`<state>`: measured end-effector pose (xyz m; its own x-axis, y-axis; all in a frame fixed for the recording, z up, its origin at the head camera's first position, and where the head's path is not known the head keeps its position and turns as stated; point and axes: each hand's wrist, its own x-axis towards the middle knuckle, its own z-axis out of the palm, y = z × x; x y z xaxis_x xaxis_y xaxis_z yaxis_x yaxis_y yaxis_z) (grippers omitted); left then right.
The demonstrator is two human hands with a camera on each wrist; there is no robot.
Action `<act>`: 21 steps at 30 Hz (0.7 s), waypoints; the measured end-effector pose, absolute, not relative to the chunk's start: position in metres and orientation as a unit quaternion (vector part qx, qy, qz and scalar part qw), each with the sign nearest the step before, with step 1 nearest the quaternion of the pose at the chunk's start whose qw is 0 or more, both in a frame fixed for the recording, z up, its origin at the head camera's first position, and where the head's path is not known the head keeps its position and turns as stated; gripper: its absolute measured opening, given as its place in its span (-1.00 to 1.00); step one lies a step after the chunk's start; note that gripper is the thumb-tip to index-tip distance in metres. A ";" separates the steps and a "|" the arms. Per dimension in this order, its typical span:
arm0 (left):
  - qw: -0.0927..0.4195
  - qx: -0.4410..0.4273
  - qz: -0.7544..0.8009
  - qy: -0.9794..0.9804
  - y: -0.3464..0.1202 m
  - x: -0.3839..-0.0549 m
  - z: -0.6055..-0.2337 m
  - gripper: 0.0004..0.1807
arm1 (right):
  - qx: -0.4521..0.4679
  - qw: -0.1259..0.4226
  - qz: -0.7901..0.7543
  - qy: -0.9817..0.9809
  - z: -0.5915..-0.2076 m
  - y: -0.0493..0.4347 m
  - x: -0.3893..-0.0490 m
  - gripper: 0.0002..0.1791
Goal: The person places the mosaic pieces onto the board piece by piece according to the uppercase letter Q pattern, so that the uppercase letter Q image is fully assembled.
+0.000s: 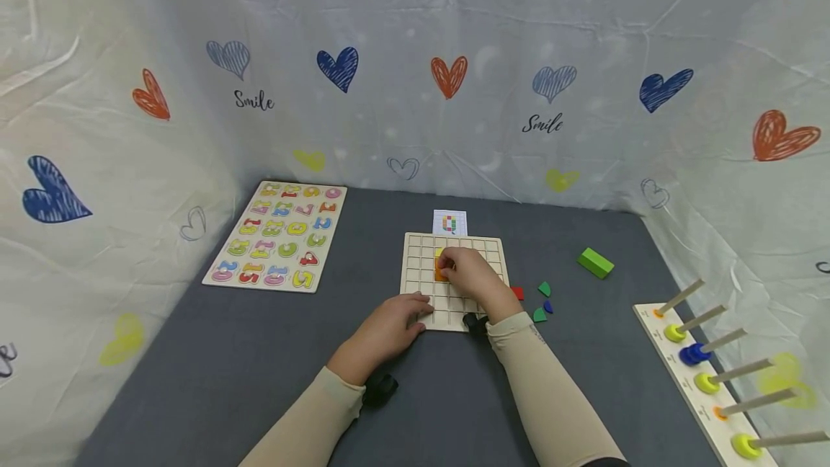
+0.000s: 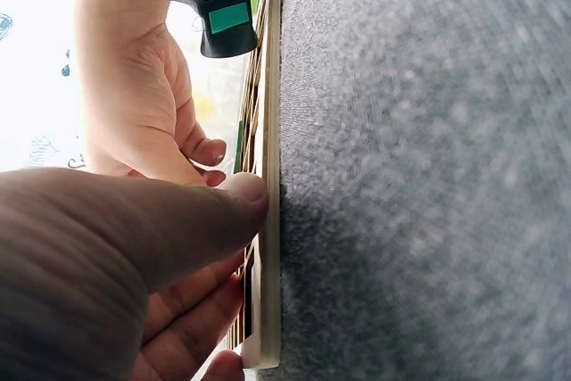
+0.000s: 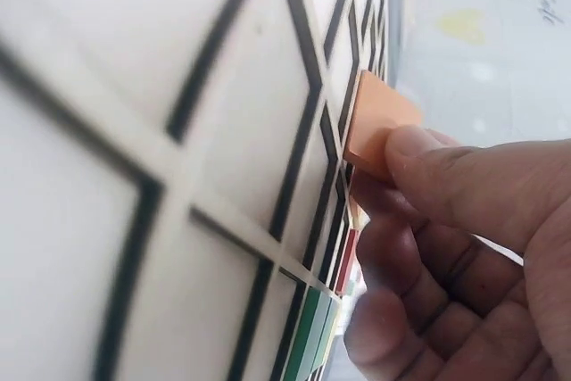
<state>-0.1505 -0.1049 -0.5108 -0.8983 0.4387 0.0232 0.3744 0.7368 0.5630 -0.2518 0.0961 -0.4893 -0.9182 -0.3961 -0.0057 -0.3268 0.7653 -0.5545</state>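
A wooden grid board (image 1: 447,318) lies on the dark table, in front of both arms. Over its upper middle, my right hand (image 1: 472,274) pinches an orange square tile (image 3: 373,118) between thumb and fingers, the tile tilted close to the board's surface. Beside that hand in the head view, a bit of yellow tile (image 1: 439,252) shows on the grid; the hand covers part of that area. My left hand (image 1: 391,324) rests at the board's near left corner, its thumb (image 2: 236,198) at the edge. Green (image 3: 312,332) and red (image 3: 348,260) tiles show on the grid in the right wrist view.
A pattern card (image 1: 450,223) lies behind the board. Right of the board are a red piece (image 1: 517,293), green pieces (image 1: 540,315), a blue piece (image 1: 547,306) and a green block (image 1: 595,263). A number puzzle (image 1: 275,236) lies left; a peg board (image 1: 681,373) stands right.
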 end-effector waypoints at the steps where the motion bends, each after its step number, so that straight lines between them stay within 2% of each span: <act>1: 0.055 0.219 0.290 0.930 -0.105 -0.151 -0.511 -0.64 | -0.191 0.060 -0.283 0.938 -0.489 0.096 -0.251 -0.95; 11: 0.042 0.225 0.279 0.933 -0.105 -0.152 -0.513 -0.63 | -0.176 0.037 -0.255 0.950 -0.490 0.092 -0.248 -0.92; 21: 0.058 0.215 0.283 0.933 -0.104 -0.152 -0.510 -0.62 | -0.161 0.030 -0.265 0.950 -0.483 0.103 -0.241 -0.89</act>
